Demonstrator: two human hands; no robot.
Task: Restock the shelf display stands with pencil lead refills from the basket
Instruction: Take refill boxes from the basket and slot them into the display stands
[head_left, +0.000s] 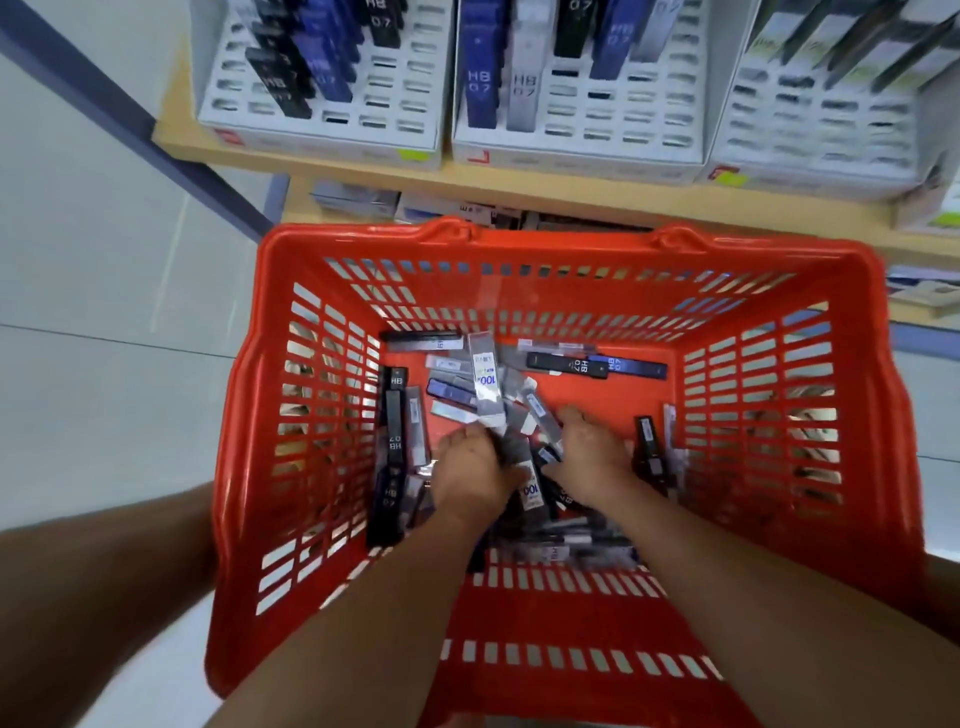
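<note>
Inside the basket (519, 244), a bundle of lead refill packs (511, 441) is gripped from nine o'clock by the left hand (470, 470) and from three o'clock by the right hand (592, 457), both curled round it. Display stands (576, 140) are shelved at twelve o'clock.

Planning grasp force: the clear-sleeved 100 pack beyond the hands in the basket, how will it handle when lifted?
Sleeved pack looks flat and slim, so it is probably light and won't roll. Its glossy film reflects light, so it is likely slippery, and the sleeve end may flex. It lies across refills, so lifting may shift them.
</note>
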